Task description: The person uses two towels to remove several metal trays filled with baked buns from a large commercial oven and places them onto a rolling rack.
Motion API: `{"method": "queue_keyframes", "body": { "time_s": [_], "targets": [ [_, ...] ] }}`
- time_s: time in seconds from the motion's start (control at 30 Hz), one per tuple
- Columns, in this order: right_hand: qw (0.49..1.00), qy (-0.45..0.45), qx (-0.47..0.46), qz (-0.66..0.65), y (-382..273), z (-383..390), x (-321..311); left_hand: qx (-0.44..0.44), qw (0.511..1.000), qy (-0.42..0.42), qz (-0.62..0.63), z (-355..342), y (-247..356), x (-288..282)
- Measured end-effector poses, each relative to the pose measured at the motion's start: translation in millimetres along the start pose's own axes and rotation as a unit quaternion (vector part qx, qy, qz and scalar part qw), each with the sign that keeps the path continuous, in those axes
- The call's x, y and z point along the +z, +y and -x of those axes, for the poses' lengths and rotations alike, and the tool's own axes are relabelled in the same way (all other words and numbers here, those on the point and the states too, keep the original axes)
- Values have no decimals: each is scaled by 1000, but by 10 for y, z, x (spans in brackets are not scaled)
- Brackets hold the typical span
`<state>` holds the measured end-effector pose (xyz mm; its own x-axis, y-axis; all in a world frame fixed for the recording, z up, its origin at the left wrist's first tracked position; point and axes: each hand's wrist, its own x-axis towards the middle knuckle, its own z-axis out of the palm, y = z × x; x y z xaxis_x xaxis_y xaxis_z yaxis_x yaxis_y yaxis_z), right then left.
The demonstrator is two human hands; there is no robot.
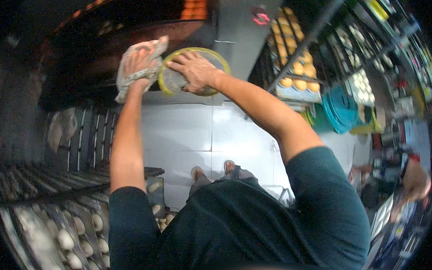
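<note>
Cloth [154,68], pale, thin and crumpled, lay bunched under and about the person's left hand [138,61], with one fold crossing near the wrist. That hand's fingers were stretched out and a little apart over the fabric. Just to its right was a round, greyish, see-through disc with a bright yellow rim [172,80], directly under the right hand [194,72]. The right hand reached in over the disc's right side, its fingers straight and spread flat across the middle, its thumb toward the near rim. Cloth and disc were side by side above the front edge of a dark, orange-lit oven [133,28], the disc nearer that edge's right corner. Whether the disc rested on the oven's ledge or was held above it, I could not tell from this angle.

Golden-brown round buns [299,68] filled a tray on a black metal rack to the right, with a blue-green plastic tub [338,110] just beyond the tray's near right corner. Pale round dough pieces [76,243] lay on trays at lower left.
</note>
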<state>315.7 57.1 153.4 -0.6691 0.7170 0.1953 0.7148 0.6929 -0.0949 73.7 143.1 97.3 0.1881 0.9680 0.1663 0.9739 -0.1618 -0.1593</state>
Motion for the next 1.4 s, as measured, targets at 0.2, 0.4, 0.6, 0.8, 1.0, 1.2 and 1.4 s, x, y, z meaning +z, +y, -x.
{"method": "queue_keyframes", "body": {
  "time_s": [0.2, 0.4, 0.6, 0.8, 1.0, 1.2, 1.4],
  "targets": [
    [997, 46, 25, 57, -63, 92, 47, 5, 1000, 3, 21, 4, 163, -28],
    [999, 36, -20, 33, -75, 21, 96, -20, 996, 6, 85, 172, 50, -71],
    [999, 15, -29, 19, -118, 57, -23, -18, 997, 31, 69, 149, 91, -70],
    [1000, 10, -20, -13, -130, 84, -49, -20, 994, 22, 108, 179, 132, -171],
    [999, 20, -18, 29, -141, 53, 16, -21, 993, 16, 112, 156, 94, -127],
    [1000, 21, -5, 15, -176, 53, -7, -17, 994, 33, 103, 160, 105, -97],
    [999, 24, -9, 28, -178, 57, 4, -18, 994, 53, 93, 144, 104, -25]
  ]
}}
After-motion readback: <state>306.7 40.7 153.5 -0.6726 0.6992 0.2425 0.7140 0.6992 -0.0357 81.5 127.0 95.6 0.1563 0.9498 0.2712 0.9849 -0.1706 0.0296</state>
